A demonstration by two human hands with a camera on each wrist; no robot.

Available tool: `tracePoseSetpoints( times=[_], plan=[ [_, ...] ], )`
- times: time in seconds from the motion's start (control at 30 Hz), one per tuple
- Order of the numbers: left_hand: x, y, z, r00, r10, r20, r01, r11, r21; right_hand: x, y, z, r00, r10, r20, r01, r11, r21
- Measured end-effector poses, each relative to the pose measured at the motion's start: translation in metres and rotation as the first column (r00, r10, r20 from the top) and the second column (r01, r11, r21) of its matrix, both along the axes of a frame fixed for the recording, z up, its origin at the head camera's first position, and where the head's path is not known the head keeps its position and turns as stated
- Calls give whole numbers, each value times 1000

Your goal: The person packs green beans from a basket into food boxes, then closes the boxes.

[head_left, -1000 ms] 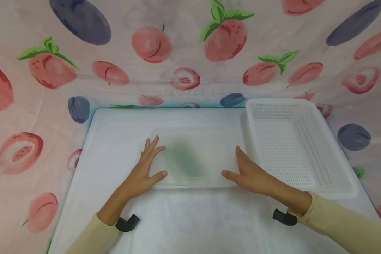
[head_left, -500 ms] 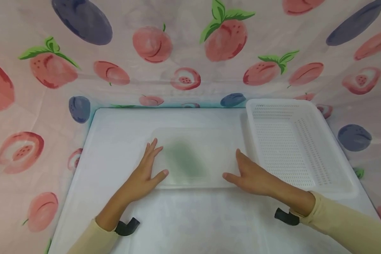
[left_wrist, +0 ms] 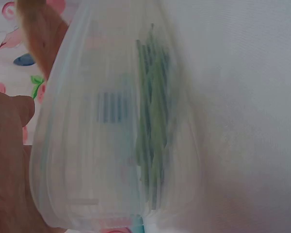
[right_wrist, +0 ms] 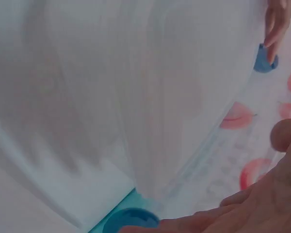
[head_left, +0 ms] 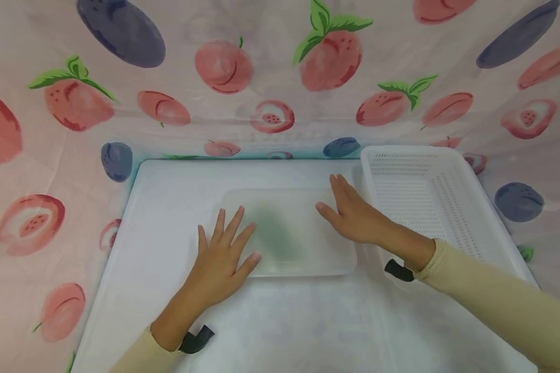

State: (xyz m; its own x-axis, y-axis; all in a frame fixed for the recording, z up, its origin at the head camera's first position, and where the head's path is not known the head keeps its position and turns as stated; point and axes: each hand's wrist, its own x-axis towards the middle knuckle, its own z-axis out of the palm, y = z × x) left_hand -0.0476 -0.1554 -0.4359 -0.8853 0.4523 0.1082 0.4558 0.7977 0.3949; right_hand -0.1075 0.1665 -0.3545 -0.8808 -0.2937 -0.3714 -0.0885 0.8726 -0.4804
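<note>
A translucent lidded plastic box (head_left: pixel 303 248) lies on the white table, its long side facing me. Through the lid a green patch shows in the head view; the left wrist view reveals long thin green stalks (left_wrist: pixel 155 116) inside, kind unclear. My left hand (head_left: pixel 217 267) is spread at the box's left end, fingertips over the lid's edge. Over the right back part of the box is my right hand (head_left: pixel 357 215), its fingers straight and pointing to the back wall. Neither hand grips the box; whether the right hand touches it, I cannot tell.
A white perforated plastic basket (head_left: pixel 403 207) stands at the table's right side, partly behind my right forearm. The white table (head_left: pixel 177 181) ends at a fruit-printed cloth (head_left: pixel 270 67) that hangs at the back and both sides.
My right hand has left the box's right edge and moved back and slightly left over it. My left hand has shifted right, with its fingers spread wider. The box has barely moved.
</note>
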Motion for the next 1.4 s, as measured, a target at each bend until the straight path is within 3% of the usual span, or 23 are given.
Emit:
tracePoseSetpoints(
  times=[0.2, 0.4, 0.7, 0.87, 1.07, 1.27, 1.4],
  plan=[
    [-1, 6, -2, 997, -9, -79, 0, 994, -114, -29, -6, -19, 997, 63, -33, -62, 998, 31],
    [-2, 8, -2, 997, -18, -81, 7, 991, -130, -39, -11, -30, 996, 88, 13, -89, 992, 92],
    [-3, 9, -7, 996, -17, -84, 6, 992, -129, -54, -7, -52, 980, 197, 13, -196, 970, 144],
    [-4, 9, -5, 998, -23, -66, 14, 991, -136, -57, -2, -61, 976, 217, 12, -216, 964, 156],
    [-15, 4, 9, 997, -56, 45, 62, 991, -122, -45, -8, -41, 987, 150, 51, -155, 979, 130],
    [-49, -6, 22, 993, -86, 80, 96, 988, -124, -11, -16, -23, 981, 192, 13, -192, 970, 149],
    [-72, -8, 24, 990, -92, 107, 107, 984, -144, 11, -23, -21, 973, 228, 24, -229, 960, 163]
  ],
)
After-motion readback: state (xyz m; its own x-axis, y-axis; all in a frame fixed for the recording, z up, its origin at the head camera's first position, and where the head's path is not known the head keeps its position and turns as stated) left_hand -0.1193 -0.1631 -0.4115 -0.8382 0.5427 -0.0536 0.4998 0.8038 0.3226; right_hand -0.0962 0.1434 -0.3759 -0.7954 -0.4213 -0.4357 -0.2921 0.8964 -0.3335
